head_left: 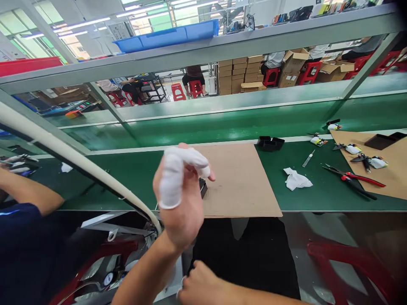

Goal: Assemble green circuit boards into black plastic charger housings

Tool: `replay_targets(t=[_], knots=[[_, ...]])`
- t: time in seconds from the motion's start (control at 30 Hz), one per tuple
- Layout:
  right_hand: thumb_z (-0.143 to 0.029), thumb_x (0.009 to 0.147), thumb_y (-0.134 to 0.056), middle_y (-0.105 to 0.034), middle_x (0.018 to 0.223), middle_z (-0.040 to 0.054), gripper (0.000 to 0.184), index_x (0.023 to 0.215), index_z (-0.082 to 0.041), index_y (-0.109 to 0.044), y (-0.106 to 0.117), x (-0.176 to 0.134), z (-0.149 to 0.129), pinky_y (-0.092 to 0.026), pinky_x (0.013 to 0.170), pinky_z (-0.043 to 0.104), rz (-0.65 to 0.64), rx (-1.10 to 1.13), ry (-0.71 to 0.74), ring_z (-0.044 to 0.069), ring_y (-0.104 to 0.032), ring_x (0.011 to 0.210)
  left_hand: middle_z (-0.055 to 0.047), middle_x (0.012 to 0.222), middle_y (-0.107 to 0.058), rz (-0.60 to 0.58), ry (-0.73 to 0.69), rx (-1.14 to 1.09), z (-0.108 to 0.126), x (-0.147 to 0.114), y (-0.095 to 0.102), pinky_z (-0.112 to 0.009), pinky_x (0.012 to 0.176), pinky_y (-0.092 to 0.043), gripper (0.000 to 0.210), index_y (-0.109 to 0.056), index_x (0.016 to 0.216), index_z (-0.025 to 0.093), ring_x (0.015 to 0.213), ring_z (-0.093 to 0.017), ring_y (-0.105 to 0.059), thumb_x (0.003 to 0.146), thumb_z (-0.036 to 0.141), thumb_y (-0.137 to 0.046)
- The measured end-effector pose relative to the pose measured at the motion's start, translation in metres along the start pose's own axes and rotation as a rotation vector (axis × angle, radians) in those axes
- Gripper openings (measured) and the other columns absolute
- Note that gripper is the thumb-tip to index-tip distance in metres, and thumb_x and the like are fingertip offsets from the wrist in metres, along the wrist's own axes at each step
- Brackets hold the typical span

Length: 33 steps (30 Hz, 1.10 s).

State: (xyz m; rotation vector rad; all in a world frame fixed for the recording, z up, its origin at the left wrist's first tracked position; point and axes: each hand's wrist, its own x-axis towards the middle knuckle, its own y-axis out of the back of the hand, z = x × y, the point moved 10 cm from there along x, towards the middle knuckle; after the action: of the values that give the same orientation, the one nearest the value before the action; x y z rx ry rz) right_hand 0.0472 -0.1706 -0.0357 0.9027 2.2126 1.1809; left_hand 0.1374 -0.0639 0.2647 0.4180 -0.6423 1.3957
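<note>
My left hand [181, 190] is raised over the left part of a brown cardboard sheet [241, 182], with white finger covers on two digits. Its fingers are curled inward, and anything inside them is hidden. A small black object [203, 188] shows just behind this hand, mostly covered by it; whether they touch I cannot tell. Lower down, in front of the black cloth over my lap, my right hand [199, 281] is closed in a fist. A bit of white shows at its fingers, and its grip faces away from view.
On the green bench to the right are black trays [270, 144], a crumpled tissue [297, 179], a syringe [308, 158], red-black pliers [354, 180] and several small white-and-black parts. A pale hose [79, 152] slants across the left. A co-worker's arm [28, 188] is at far left.
</note>
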Motion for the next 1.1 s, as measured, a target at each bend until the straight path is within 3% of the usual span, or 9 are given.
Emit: replay_targets(t=[0.1, 0.17, 0.23, 0.3, 0.43, 0.53, 0.67, 0.9, 1.1], knots=[[-0.05, 0.087, -0.088, -0.083, 0.092, 0.0108, 0.034, 0.095, -0.018, -0.079, 0.011, -0.03, 0.02, -0.062, 0.083, 0.043, -0.071, -0.037, -0.037, 0.028, -0.081, 0.081, -0.003, 0.087, -0.065, -0.194, -0.002, 0.155, -0.056, -0.023, 0.016, -0.036, 0.066, -0.061, 0.029, -0.072, 0.097, 0.024, 0.076, -0.02, -0.068, 0.107, 0.05, -0.06], [-0.056, 0.09, -0.084, -0.083, 0.093, 0.0085, 0.038, 0.096, -0.019, -0.078, 0.044, -0.057, 0.039, -0.06, 0.087, 0.041, 0.011, 0.085, -0.081, 0.026, -0.08, 0.08, -0.003, 0.093, -0.068, -0.215, -0.061, 0.442, -0.096, -0.044, 0.04, -0.038, 0.079, -0.062, 0.017, -0.072, 0.099, 0.024, 0.086, -0.02, -0.069, 0.104, 0.038, -0.067], [-0.054, 0.096, -0.079, -0.081, 0.092, -0.0002, 0.029, 0.098, -0.025, -0.076, 0.09, -0.09, 0.059, -0.057, 0.088, 0.034, 0.197, 0.328, -0.067, 0.019, -0.077, 0.081, -0.006, 0.105, -0.069, -0.171, -0.081, 0.629, -0.135, -0.065, 0.064, -0.044, 0.094, -0.062, 0.013, -0.074, 0.111, 0.024, 0.102, -0.024, -0.071, 0.102, 0.033, -0.071], [-0.047, 0.1, -0.076, -0.078, 0.092, -0.0016, 0.02, 0.1, -0.027, -0.075, 0.137, -0.132, 0.099, -0.056, 0.082, 0.03, 0.482, 0.462, -0.156, 0.018, -0.073, 0.085, -0.011, 0.123, -0.067, -0.164, -0.06, 0.674, -0.169, -0.085, 0.075, -0.05, 0.105, -0.06, 0.031, -0.073, 0.125, 0.023, 0.118, -0.028, -0.07, 0.096, 0.033, -0.078], [-0.042, 0.1, -0.073, -0.077, 0.09, 0.0016, 0.015, 0.099, -0.028, -0.078, 0.193, -0.22, 0.198, -0.054, 0.083, 0.035, 1.031, 0.282, -0.405, 0.021, -0.07, 0.083, -0.013, 0.13, -0.066, -0.142, 0.011, 0.701, -0.214, -0.115, 0.078, -0.049, 0.107, -0.062, 0.053, -0.062, 0.145, 0.024, 0.122, -0.028, -0.071, 0.096, 0.031, -0.079], [-0.053, 0.091, -0.077, -0.078, 0.085, 0.0028, 0.027, 0.09, -0.027, -0.08, 0.193, -0.261, 0.267, -0.056, 0.085, 0.04, 1.255, 0.218, -0.617, 0.025, -0.07, 0.081, -0.011, 0.12, -0.072, -0.064, 0.028, 0.706, -0.228, -0.126, 0.085, -0.045, 0.098, -0.066, 0.042, -0.065, 0.134, 0.022, 0.11, -0.026, -0.077, 0.097, 0.034, -0.078], [-0.06, 0.091, -0.073, -0.08, 0.082, 0.0052, 0.038, 0.091, -0.023, -0.082, 0.171, -0.266, 0.316, -0.058, 0.077, 0.041, 1.231, 0.292, -0.705, 0.027, -0.073, 0.078, -0.008, 0.108, -0.079, -0.003, 0.034, 0.709, -0.232, -0.131, 0.096, -0.039, 0.085, -0.069, 0.037, -0.066, 0.124, 0.021, 0.092, -0.023, -0.081, 0.094, 0.037, -0.081], [-0.052, 0.094, -0.071, -0.084, 0.095, 0.0072, 0.034, 0.103, -0.022, -0.083, 0.155, -0.269, 0.333, -0.06, 0.081, 0.042, 1.205, 0.361, -0.734, 0.028, -0.076, 0.084, -0.006, 0.101, -0.078, -0.095, 0.004, 0.766, -0.223, -0.126, 0.084, -0.036, 0.086, -0.064, 0.015, -0.076, 0.11, 0.024, 0.093, -0.023, -0.078, 0.098, 0.034, -0.076], [-0.051, 0.094, -0.073, -0.083, 0.093, 0.006, 0.034, 0.108, -0.021, -0.083, 0.153, -0.271, 0.34, -0.059, 0.082, 0.041, 1.191, 0.394, -0.738, 0.028, -0.075, 0.085, -0.005, 0.094, -0.074, -0.129, 0.009, 0.782, -0.218, -0.115, 0.078, -0.033, 0.078, -0.062, 0.013, -0.075, 0.1, 0.024, 0.085, -0.021, -0.075, 0.101, 0.037, -0.073]])
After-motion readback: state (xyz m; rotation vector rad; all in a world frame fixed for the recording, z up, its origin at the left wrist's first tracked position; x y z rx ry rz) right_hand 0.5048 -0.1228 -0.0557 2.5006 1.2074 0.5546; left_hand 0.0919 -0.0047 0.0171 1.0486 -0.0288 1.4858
